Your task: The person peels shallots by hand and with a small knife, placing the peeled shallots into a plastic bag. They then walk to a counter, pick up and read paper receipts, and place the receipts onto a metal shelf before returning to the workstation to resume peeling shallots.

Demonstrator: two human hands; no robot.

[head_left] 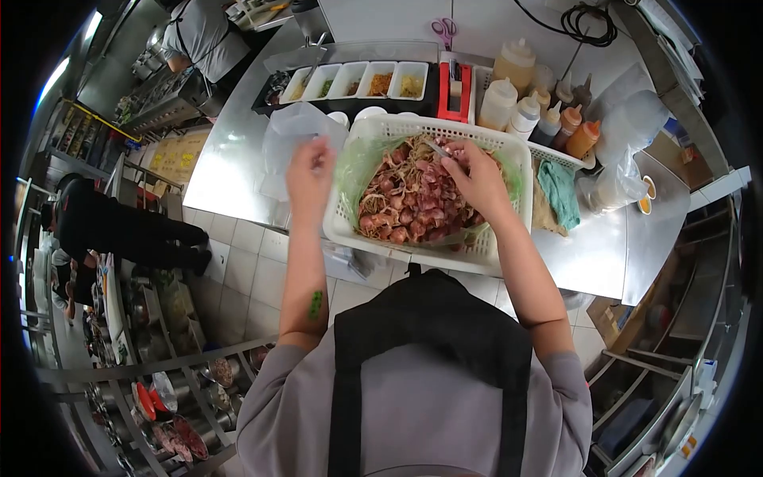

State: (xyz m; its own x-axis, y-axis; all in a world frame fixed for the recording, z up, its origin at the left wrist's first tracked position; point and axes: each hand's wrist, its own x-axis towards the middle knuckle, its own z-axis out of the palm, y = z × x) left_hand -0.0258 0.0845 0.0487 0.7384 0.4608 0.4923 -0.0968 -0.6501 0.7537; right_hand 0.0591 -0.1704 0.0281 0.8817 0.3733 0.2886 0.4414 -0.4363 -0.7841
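Note:
Heaped red shallots (413,199) with dry roots and loose skins fill a white plastic basket (514,159) lined with a thin green plastic bag (346,176). My right hand (479,176) is closed on a small knife (436,149), its blade pointing left over the heap. To the left of the basket, my left hand (310,171) is raised in front of a translucent plastic container (278,137). Its fingers are curled but smeared by motion, so I cannot tell what they hold.
White tubs of toppings (350,81) line the back of the steel table (238,151). Squeeze bottles (517,63) crowd the back right, near a green cloth (559,195). One person (119,215) in black stands at left; another person (208,40) works behind.

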